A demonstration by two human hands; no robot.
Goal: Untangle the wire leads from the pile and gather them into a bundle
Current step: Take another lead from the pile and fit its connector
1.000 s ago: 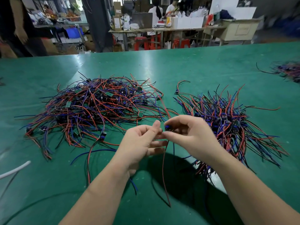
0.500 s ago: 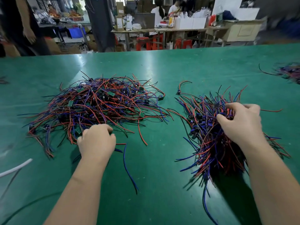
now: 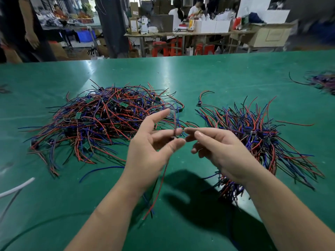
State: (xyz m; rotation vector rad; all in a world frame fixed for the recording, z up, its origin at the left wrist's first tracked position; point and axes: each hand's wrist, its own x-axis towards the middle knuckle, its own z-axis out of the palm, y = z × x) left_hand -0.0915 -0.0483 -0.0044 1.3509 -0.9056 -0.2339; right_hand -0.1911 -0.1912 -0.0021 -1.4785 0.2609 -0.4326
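Both hands are hovering over the middle of the green bench (image 3: 217, 78), nearer its front edge. The left hand (image 3: 150, 147) is pinching one lead (image 3: 175, 122) between thumb and middle finger, with the forefinger sticking up free. The lead's red and blue wires are rising a little above the fingertips and dangling below the wrist toward the bench. The right hand (image 3: 223, 151) is reaching in beside it, fingers loose and slightly spread, gripping nothing that shows – its forefinger tip is meeting the left fingertips, though whether it is touching the lead is unclear. The tangled pile (image 3: 101, 124) is lying toward the bench's left side, dotted with small green boards. The bundle (image 3: 253, 138) is fanning out toward the right side, partly behind the right wrist. A white cable (image 3: 16, 187) is poking in at the left edge.
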